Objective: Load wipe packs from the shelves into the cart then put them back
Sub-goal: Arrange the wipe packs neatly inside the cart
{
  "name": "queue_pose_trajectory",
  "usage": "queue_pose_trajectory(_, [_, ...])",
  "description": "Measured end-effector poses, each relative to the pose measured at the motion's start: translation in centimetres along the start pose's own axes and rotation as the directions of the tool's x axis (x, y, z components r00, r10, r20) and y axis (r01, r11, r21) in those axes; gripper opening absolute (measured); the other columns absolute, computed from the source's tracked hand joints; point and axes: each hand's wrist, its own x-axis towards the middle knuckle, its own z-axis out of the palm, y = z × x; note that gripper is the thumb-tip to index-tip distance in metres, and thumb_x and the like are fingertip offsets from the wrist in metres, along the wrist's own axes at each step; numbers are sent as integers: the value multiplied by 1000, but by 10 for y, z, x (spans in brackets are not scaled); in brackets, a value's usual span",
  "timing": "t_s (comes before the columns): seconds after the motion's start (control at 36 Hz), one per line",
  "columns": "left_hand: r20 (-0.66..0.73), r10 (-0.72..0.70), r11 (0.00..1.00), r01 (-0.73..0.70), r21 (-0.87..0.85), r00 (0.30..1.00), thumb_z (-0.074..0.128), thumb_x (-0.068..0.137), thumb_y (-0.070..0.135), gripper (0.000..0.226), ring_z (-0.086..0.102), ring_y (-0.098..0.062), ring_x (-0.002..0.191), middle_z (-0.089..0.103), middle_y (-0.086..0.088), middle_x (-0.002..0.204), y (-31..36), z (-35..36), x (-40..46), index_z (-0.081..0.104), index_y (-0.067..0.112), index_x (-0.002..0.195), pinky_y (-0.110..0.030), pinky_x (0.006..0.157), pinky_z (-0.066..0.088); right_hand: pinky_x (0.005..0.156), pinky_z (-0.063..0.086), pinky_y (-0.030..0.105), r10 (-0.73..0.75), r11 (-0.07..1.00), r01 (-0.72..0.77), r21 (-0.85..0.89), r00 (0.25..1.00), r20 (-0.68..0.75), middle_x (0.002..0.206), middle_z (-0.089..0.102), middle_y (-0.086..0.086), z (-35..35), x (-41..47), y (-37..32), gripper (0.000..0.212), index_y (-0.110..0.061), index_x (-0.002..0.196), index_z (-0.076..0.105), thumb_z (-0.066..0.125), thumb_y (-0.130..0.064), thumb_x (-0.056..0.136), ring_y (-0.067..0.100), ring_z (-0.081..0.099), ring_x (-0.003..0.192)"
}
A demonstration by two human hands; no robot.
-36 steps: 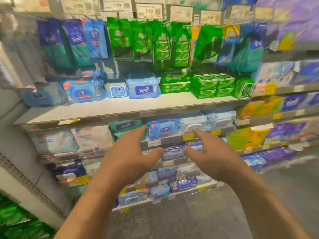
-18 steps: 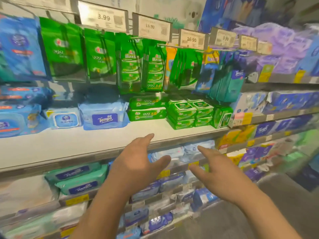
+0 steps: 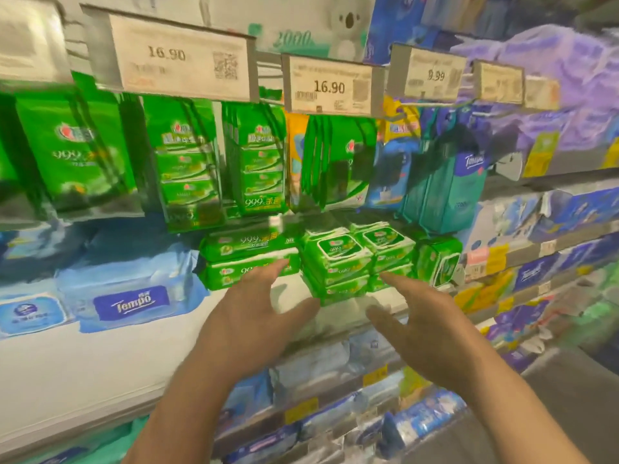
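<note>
Both hands have come up from the lower shelves to the white shelf since a second ago, and our view has closed in on the green packs.

Item: left hand (image 3: 254, 316). Fingers spread and straight, holding nothing; fingertips reach toward the wide green packs (image 3: 248, 259), and whether they touch we cannot tell through the blur.

Item: right hand (image 3: 432, 326). Fingers spread, holding nothing; forefinger points at the lower right of the small green stack (image 3: 338, 266), just beside it, contact not clear.

Item: small green stack. Sits on the white shelf (image 3: 100, 363), far side, between our two hands. A second stack (image 3: 385, 252) stands touching it on the right, and one tilted pack (image 3: 438, 259) lies further right.

Item: wide green packs. Two, one on the other, left of the small stack.

Item: blue packs (image 3: 130, 289). Left on the same shelf, well apart from our hands.

Item: hanging green bags (image 3: 187, 162). On pegs above, under the price tags (image 3: 330, 85).

Item: lower shelves (image 3: 335, 396). Blue and white packs, blurred.

Item: cart. Not in view.

Status: we judge the task to be at a pick from the shelf, hands set to close on either side of the small green stack. Nothing is held. How many packs are already in the cart we cannot tell, since it is out of sight. As far as we can judge, left to do: grip, lift, carry to the cart, then return the packs to the shelves.
</note>
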Motion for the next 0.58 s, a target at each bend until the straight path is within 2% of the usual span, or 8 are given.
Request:
queue_pose_trajectory(0.08, [-53,6,999,-8,-51,999,54,66,83,94,49,-5,134,47,17,152,6,8,25,43,42,150,-39,113,43,116,30,27,-81,995,88,57,991,-106,156,43,-12,-4,34,7,65,-33,152,42,59,-54,92,8,39,143])
queue_pose_trajectory(0.17, [-129,-27,972,-4,-233,991,61,62,87,96,54,5,124,53,22,144,17,14,52,47,43,146,-39,107,49,109,25,16,-145,976,176,125,963,-226,152,49,-10,-9,68,11,60,-28,148,49,63,-46,92,5,42,139])
queue_pose_trajectory(0.25, [-208,-42,930,-38,-367,977,68,67,81,81,53,15,119,57,25,138,38,18,77,52,45,138,-22,100,49,106,23,9,-193,936,283,210,910,-367,150,52,-1,-16,102,11,63,-20,149,48,68,-40,92,8,44,137])
queue_pose_trajectory(0.33, [-274,-57,889,-77,-452,960,72,81,55,54,54,27,103,56,25,129,58,18,100,51,42,129,2,78,42,107,20,3,-179,863,325,386,912,-369,153,46,-2,-25,130,3,78,-19,152,42,61,-50,83,6,41,139])
queue_pose_trajectory(0.42, [-335,-106,889,-62,-454,936,69,68,74,97,48,17,124,43,24,150,69,18,125,34,41,152,-14,103,41,113,31,22,-200,827,360,433,907,-371,146,52,-1,-28,155,-4,77,-20,146,46,52,-58,79,12,46,133])
queue_pose_trajectory(0.5, [-375,-183,866,-32,-500,909,60,51,84,117,43,0,135,40,28,147,79,17,146,21,51,156,-27,111,33,79,43,35,-201,778,395,488,893,-403,98,56,4,-26,170,-12,41,-15,116,54,54,-45,88,20,52,89])
queue_pose_trajectory(0.56, [-397,-215,840,-39,-542,892,62,46,88,121,44,-4,136,43,25,149,90,18,158,23,51,154,-32,116,31,60,44,38,-211,713,370,596,923,-320,82,54,14,-25,180,-18,22,-10,114,57,51,-17,94,32,54,70])
queue_pose_trajectory(0.58, [-401,-219,828,-48,-559,890,64,44,90,126,42,-5,139,40,22,154,94,19,163,23,48,155,-36,119,29,57,45,37,-250,727,439,529,886,-392,77,53,17,-22,185,-15,22,-11,115,56,49,-12,93,35,54,66])
